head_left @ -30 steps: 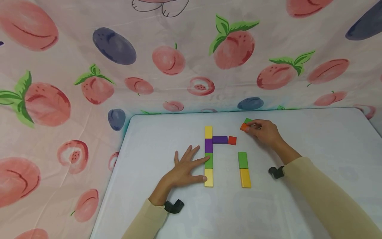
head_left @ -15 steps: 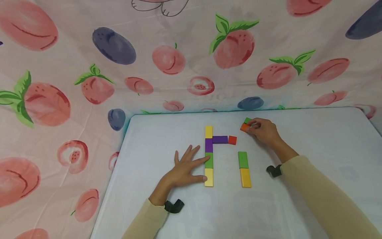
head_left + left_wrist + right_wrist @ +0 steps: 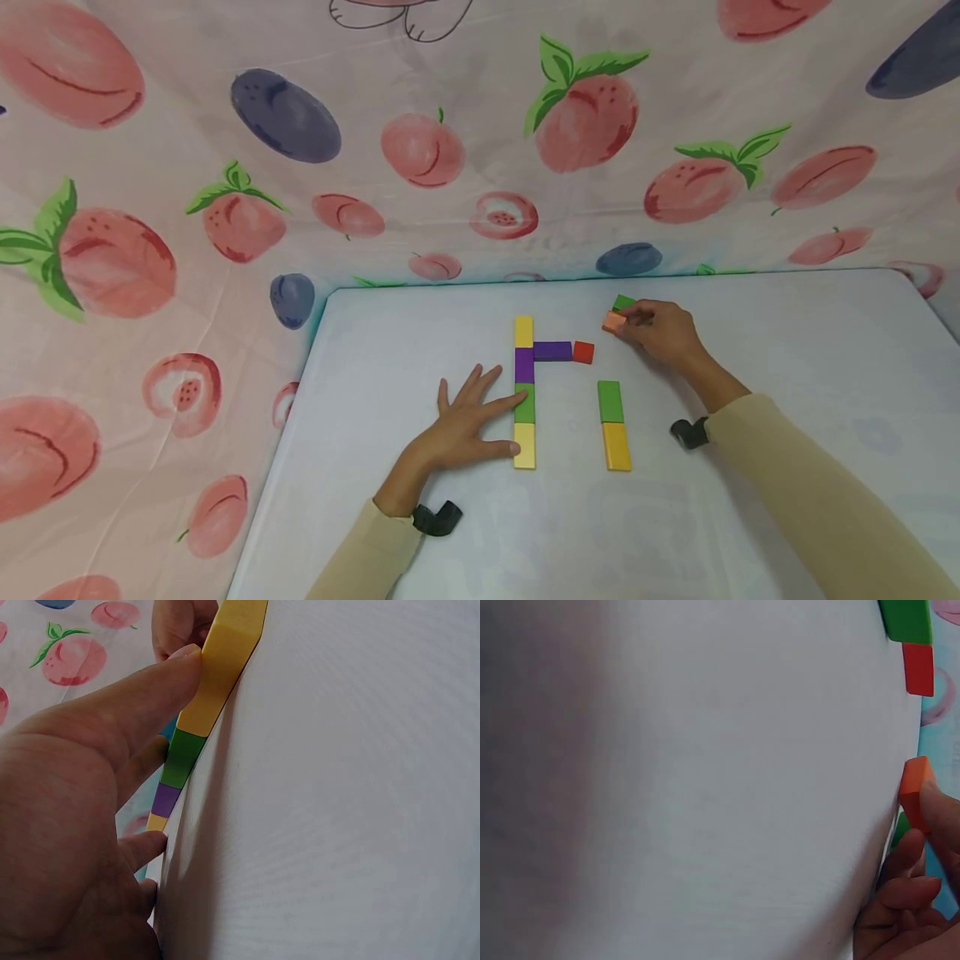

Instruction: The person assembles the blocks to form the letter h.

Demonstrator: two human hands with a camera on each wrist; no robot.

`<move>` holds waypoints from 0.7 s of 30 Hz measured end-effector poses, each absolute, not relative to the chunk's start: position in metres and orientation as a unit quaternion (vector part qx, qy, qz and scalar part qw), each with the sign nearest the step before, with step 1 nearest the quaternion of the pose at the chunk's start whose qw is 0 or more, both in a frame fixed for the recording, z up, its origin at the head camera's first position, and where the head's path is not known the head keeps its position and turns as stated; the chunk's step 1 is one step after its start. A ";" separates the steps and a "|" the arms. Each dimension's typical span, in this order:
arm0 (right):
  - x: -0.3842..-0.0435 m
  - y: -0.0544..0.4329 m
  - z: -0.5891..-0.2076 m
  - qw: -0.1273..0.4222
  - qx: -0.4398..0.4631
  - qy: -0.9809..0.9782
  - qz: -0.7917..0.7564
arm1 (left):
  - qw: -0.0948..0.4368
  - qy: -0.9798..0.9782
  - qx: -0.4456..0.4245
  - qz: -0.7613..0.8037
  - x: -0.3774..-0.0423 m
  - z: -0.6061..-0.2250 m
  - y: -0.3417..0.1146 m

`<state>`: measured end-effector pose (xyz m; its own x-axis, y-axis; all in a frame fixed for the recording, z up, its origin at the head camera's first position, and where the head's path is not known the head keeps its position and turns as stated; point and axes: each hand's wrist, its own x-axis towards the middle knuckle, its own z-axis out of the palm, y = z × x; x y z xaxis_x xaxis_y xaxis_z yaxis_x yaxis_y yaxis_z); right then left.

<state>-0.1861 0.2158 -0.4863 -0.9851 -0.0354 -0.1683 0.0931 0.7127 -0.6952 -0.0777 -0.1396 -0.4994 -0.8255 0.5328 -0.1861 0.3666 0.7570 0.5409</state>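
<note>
With fingers spread, my left hand (image 3: 457, 429) rests beside a straight column of blocks. Its thumb touches the pale yellow block (image 3: 525, 450) at the near end, and its index fingertip lies on the green block (image 3: 527, 408) above. A purple block (image 3: 524, 367) and a yellow block (image 3: 524, 332) continue the column away from me. At the back, my right hand (image 3: 663, 333) pinches an orange block (image 3: 612, 322) between thumb and fingers. Just behind that orange block, a second green block (image 3: 623, 302) shows partly, the rest hidden by the fingers.
A purple block (image 3: 553, 352) extends right from the column, with a red block (image 3: 583, 352) at its end. Right of the column, a green block (image 3: 611, 402) and a deep yellow block (image 3: 617, 447) stand end to end. The white table (image 3: 375, 350) meets a fruit-printed cloth (image 3: 450, 83) behind.
The orange block has tipped slightly in my right hand and its top looks paler. My right hand has shifted only a little; my left hand has stayed in place.
</note>
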 end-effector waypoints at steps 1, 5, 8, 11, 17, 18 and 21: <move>-0.185 0.215 -0.486 0.083 0.015 0.921 -0.381 | 0.167 0.922 0.244 0.250 -0.078 -0.499 -0.140; -0.182 0.214 -0.484 0.079 0.020 0.922 -0.378 | 0.167 0.922 0.244 0.250 -0.078 -0.499 -0.139; -0.181 0.214 -0.484 0.073 0.018 0.924 -0.375 | 0.166 0.922 0.244 0.250 -0.078 -0.499 -0.139; -0.180 0.216 -0.484 0.074 0.010 0.923 -0.377 | 0.166 0.922 0.244 0.251 -0.078 -0.500 -0.139; -0.180 0.220 -0.483 0.098 0.012 0.917 -0.387 | 0.168 0.921 0.244 0.251 -0.078 -0.499 -0.139; -0.180 0.221 -0.482 0.107 0.016 0.914 -0.391 | 0.168 0.921 0.244 0.251 -0.078 -0.499 -0.139; -0.179 0.222 -0.478 0.132 0.024 0.902 -0.410 | 0.168 0.921 0.244 0.251 -0.078 -0.499 -0.140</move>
